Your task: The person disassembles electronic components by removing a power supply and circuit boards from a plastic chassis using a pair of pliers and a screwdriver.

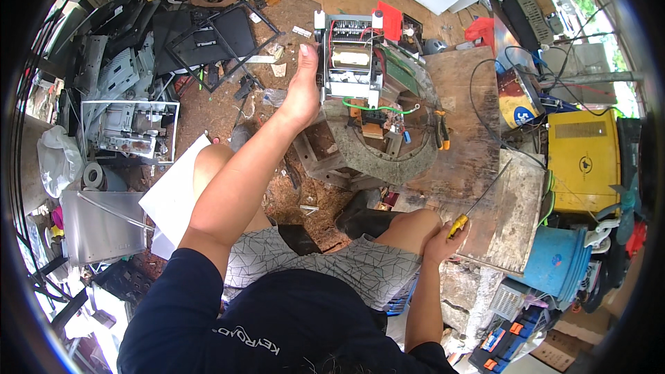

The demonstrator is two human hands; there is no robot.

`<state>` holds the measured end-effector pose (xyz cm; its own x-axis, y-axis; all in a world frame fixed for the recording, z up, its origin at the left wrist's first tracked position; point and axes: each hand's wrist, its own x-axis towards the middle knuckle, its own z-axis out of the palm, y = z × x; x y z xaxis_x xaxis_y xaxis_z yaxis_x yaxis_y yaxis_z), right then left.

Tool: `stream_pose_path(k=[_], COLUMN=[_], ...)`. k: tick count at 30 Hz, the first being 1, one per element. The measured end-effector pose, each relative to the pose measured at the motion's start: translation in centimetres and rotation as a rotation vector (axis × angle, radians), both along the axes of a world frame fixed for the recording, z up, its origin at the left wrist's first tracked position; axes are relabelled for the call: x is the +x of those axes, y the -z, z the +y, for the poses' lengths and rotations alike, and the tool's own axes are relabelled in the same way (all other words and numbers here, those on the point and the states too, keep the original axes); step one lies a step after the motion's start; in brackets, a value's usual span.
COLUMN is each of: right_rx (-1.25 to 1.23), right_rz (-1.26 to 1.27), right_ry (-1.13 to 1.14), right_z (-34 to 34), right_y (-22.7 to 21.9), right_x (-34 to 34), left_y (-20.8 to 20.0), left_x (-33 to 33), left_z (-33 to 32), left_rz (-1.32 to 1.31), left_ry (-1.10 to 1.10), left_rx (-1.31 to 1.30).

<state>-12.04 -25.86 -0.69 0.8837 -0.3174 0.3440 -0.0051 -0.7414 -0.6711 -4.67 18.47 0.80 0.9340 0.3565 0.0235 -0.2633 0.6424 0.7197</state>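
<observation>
My left hand (303,93) grips the left side of a metal-framed electrical assembly (350,59), its thumb pointing up and its other fingers hidden behind the frame. Coils, a pale cylinder and red wires show inside that frame. A green wire (381,107) with a ring end hangs at its lower edge. The assembly is over a worn, round-edged grey work stand (409,166). At the right, beside my knee, my right hand (441,242) is closed around the yellow handle of a long screwdriver (460,223), whose thin shaft points up and to the right.
Yellow-and-black pliers (442,130) lie on the stained wooden board (464,90) right of the stand. Dismantled metal panels (128,128) and black frames (215,41) crowd the left. A yellow metal case (583,163), a blue bucket (551,263) and loose black cables line the right.
</observation>
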Motion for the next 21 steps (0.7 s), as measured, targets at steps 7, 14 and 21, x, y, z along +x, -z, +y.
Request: stream_pose_path(k=[7, 14, 21], right_rx=[-0.022, -0.116, -0.094], right_rz=[-0.007, -0.027, 0.000], right_ry=[-0.009, 0.025, -0.008], right_z=[-0.3, 0.5, -2.3], right_y=[0.2, 0.1, 1.8], right_x=[0.2, 0.4, 0.2], left_y=[-0.4, -1.4, -1.5], left_x=[-0.1, -0.1, 0.0], left_z=[0.0, 1.0, 3.3], left_rz=[-0.007, -0.046, 0.228], left_ry=[-0.050, -0.063, -0.450], left_rx=[-0.025, 0.091, 0.305])
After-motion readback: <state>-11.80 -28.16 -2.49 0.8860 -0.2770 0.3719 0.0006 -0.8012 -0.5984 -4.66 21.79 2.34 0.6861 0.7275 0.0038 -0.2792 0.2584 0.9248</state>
